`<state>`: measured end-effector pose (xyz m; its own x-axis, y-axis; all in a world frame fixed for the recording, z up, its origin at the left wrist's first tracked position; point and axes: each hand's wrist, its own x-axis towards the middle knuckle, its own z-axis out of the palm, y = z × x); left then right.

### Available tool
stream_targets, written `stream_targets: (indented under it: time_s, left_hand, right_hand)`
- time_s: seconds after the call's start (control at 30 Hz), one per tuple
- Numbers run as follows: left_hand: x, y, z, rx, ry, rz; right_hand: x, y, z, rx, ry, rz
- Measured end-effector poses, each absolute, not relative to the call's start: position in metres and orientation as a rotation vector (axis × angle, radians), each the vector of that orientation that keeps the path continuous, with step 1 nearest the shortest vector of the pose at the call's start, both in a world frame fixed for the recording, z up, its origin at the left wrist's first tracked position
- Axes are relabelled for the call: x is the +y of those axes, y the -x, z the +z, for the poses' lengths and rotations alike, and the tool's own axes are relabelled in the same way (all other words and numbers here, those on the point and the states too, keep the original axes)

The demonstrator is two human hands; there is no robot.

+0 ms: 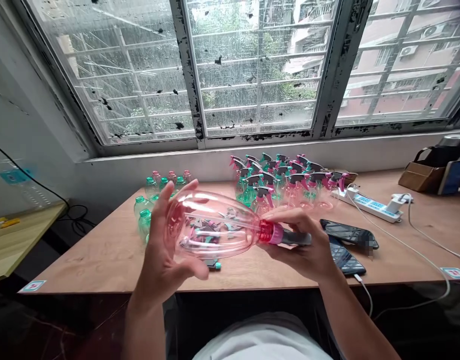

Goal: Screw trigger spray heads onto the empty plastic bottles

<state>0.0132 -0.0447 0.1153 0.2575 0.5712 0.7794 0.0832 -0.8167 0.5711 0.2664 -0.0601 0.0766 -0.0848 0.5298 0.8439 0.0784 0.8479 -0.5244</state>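
Observation:
A clear pink spray bottle [215,222] lies sideways in the air above the table, held between both hands. My left hand [160,255] cups its rounded base, the thumb below and the fingers spread up behind it. Around the neck end, my right hand [308,245] is closed by the pink collar [277,233] and the dark spray head [296,237]. Part of that head is hidden by the fingers. Loose trigger heads show through the bottle, in a pile on the table. One small spray head [214,265] with a green end lies just below.
Capped spray bottles [262,200], green and pink, stand grouped at the back of the table [91,260]. Several bottles without spray heads [143,222] stand at left. To the right are phones [348,232], a power strip [372,205], white cables and a brown box [417,175].

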Motion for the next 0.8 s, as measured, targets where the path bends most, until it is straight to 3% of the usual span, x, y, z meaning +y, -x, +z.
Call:
stream_targets:
  time_s: [0.1, 0.33, 0.53, 0.8]
  left_hand:
    - [-0.047, -0.015, 0.116, 0.592, -2.037, 1.586]
    - [-0.053, -0.002, 0.116, 0.451, -2.228, 1.465]
    - [-0.058, -0.006, 0.116, 0.592, -2.155, 1.49]
    - [-0.052, -0.012, 0.108, 0.593, -2.169, 1.574]
  right_hand:
    - [-0.061, -0.264, 0.077, -1.625, 0.454, 0.441]
    - [-0.066, -0.259, 0.082, -1.465, 0.454, 1.03]
    - [-0.067, -0.259, 0.08, -1.533, 0.507, 0.658]
    - [-0.07, -0.267, 0.085, -1.549, 0.565, 0.731]
